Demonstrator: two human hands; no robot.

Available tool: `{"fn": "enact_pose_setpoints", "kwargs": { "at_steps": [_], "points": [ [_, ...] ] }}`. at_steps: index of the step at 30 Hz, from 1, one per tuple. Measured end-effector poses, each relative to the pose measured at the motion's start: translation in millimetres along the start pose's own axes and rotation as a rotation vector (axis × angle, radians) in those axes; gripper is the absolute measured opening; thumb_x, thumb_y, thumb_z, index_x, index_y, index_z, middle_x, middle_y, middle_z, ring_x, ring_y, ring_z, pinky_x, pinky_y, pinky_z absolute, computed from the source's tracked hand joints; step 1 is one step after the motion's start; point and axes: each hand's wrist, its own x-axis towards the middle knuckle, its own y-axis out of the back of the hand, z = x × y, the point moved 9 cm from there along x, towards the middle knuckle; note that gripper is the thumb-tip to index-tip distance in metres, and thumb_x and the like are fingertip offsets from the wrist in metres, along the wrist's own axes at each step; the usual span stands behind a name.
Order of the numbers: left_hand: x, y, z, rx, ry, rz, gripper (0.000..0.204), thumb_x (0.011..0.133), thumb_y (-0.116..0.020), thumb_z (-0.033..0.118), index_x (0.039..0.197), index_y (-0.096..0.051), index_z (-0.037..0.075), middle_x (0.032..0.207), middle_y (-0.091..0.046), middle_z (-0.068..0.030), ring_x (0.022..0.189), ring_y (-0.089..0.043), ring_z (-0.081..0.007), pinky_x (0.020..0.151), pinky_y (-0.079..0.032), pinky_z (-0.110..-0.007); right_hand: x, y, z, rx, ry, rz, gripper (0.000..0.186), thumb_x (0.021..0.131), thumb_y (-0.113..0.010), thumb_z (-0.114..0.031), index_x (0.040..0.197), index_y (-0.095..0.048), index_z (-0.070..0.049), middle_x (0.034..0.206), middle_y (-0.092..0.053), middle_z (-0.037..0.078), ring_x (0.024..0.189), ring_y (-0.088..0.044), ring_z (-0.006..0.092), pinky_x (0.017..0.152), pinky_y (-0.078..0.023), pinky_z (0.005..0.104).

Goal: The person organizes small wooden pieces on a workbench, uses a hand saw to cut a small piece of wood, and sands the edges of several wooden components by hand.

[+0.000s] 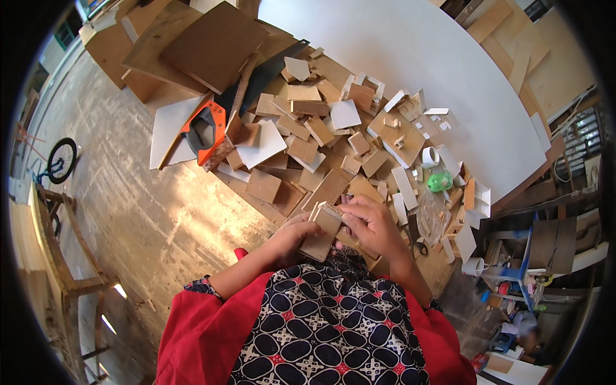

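Observation:
Close to my body, my left hand grips a small flat wooden piece with thin strips along its upper edge. My right hand is closed at that upper edge, thumb and fingers pressed on it. Whether a separate bit sits between those fingers is too small to tell. Just beyond both hands lies a heap of wooden offcuts, some with white faces. To the right of my right hand are a pair of scissors and a crumpled clear plastic bag.
An orange-handled handsaw lies left of the heap, near larger brown boards. On the right are a tape roll, a green plastic item and small white-faced boxes. A big white panel extends behind.

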Motion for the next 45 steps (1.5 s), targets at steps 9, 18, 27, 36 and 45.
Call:
{"fn": "enact_pose_setpoints", "kwargs": {
  "at_steps": [9, 18, 27, 36, 45],
  "points": [
    [-0.8, 1.4, -1.4, -0.071, 0.04, 0.031, 0.045, 0.081, -0.045, 0.008, 0.123, -0.042, -0.006, 0.096, -0.063, -0.0267, 0.086, -0.065, -0.0353, 0.082, -0.054, -0.042, 2.1, -5.3, 15.8, 0.075, -0.08, -0.037, 0.018, 0.089, -0.06, -0.009, 0.099, -0.065, 0.005, 0.079, -0.059, 0.013, 0.069, -0.059, 0.0237, 0.063, -0.045, 0.0309],
    [-0.9, 0.8, 0.4, -0.01, 0.019, 0.026, 0.047, 0.082, -0.046, 0.014, 0.124, -0.043, -0.005, 0.097, -0.064, -0.0255, 0.086, -0.065, -0.0335, 0.083, -0.053, -0.04, 1.1, -2.7, -0.2, -0.025, 0.104, 0.021, 0.019, 0.092, -0.055, -0.004, 0.101, -0.062, 0.01, 0.085, -0.058, 0.01, 0.06, -0.059, 0.0114, 0.054, -0.045, 0.024],
    [5.9, 9.3, -19.0, -0.2, 0.163, 0.017, 0.045, 0.085, -0.045, 0.019, 0.122, -0.044, -0.006, 0.098, -0.064, -0.0244, 0.085, -0.065, -0.0323, 0.083, -0.053, -0.039, 0.4, -14.6, 29.3, 0.04, -0.084, -0.087, 0.022, 0.092, -0.055, -0.008, 0.104, -0.062, 0.009, 0.086, -0.057, 0.008, 0.06, -0.058, 0.011, 0.054, -0.046, 0.023],
    [14.2, 29.5, -28.8, -0.267, 0.144, 0.073, 0.042, 0.083, -0.046, 0.014, 0.119, -0.046, -0.006, 0.102, -0.061, -0.0246, 0.089, -0.064, -0.0327, 0.084, -0.054, -0.04, -2.7, -23.4, 31.2, -0.101, 0.025, -0.047, 0.029, 0.086, -0.063, -0.02, 0.104, -0.066, 0.002, 0.088, -0.061, 0.016, 0.078, -0.061, 0.031, 0.074, -0.049, 0.0365],
    [20.1, 42.3, -37.7, -0.147, 0.212, 0.019, 0.045, 0.083, -0.043, 0.015, 0.123, -0.045, -0.006, 0.099, -0.063, -0.0213, 0.089, -0.063, -0.0306, 0.085, -0.052, -0.038, -13.6, -38.5, 57.5, -0.128, -0.075, -0.079, 0.03, 0.088, -0.06, -0.02, 0.109, -0.064, 0.002, 0.093, -0.063, 0.019, 0.085, -0.063, 0.0334, 0.076, -0.049, 0.0379]
  ]
}}
